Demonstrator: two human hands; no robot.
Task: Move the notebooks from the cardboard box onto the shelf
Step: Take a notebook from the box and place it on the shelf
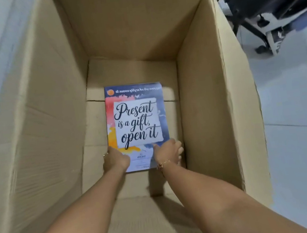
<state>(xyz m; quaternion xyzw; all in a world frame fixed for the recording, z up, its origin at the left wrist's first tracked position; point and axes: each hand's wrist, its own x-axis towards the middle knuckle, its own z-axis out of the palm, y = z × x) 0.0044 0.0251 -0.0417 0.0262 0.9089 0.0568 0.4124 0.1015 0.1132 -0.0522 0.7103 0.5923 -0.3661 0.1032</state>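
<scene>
We are reaching deep into the cardboard box (38, 132), and the notebook (136, 118) lies flat on its floor in the centre of the frame, cover up, perhaps the top of a thin stack, though we cannot tell how many lie beneath it. Our left hand (115, 159) curls over the lower left corner of the cover and our right hand (168, 151) over the lower right corner; both hands are closed around that near edge, fingers apparently tucked under it. The risk, as we judge it, comes from holding only one short edge: as we lift, the far end may sag and the cover bend, or a lower notebook may slide free and drop back. The walls are tall and close, so a tilted notebook could catch on the right wall on the way up. The shelf is not in view, so we would be turning blind, with the chair (270, 1) near at the upper right.
</scene>
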